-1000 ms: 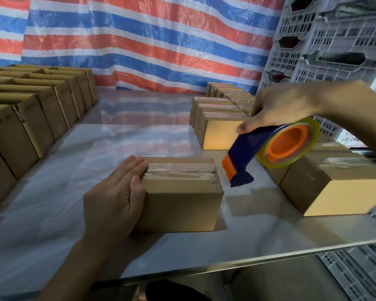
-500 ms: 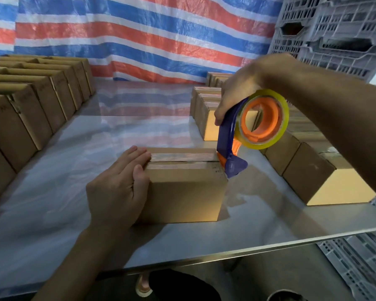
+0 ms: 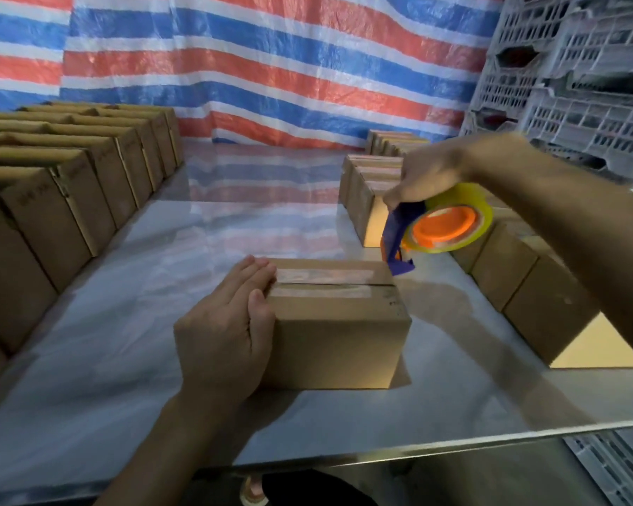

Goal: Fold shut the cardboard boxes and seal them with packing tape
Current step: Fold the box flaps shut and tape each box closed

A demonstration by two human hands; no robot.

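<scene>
Centre box sits on the table, near the front edge, flaps folded down, top seam running left to right. Glossy tape strip lies along that seam from the left end and stops short of the right end, where the dark slit between the flaps shows. Left grip is flat against the left end of the box: fingers straight and together, fingertips reaching over the top left edge onto the tape end, thumb along the near left corner, so it is pressing with nothing clasped. Right grip is curled around the blue handle of the tape dispenser, which is held up and tilted, with the yellow tape roll on its orange hub facing the camera. Dispenser's lower blue tip is just beside the far right corner of the box top; can't tell whether it touches. Left row of boxes lines the left side of the table, tops look unsealed. Right row of boxes runs behind and under the right arm, well apart from the centre box. Striped red, white and blue tarp hangs behind the table, grey plastic crates stacked at upper right. Right grip and dispenser slightly motion-blurred
</scene>
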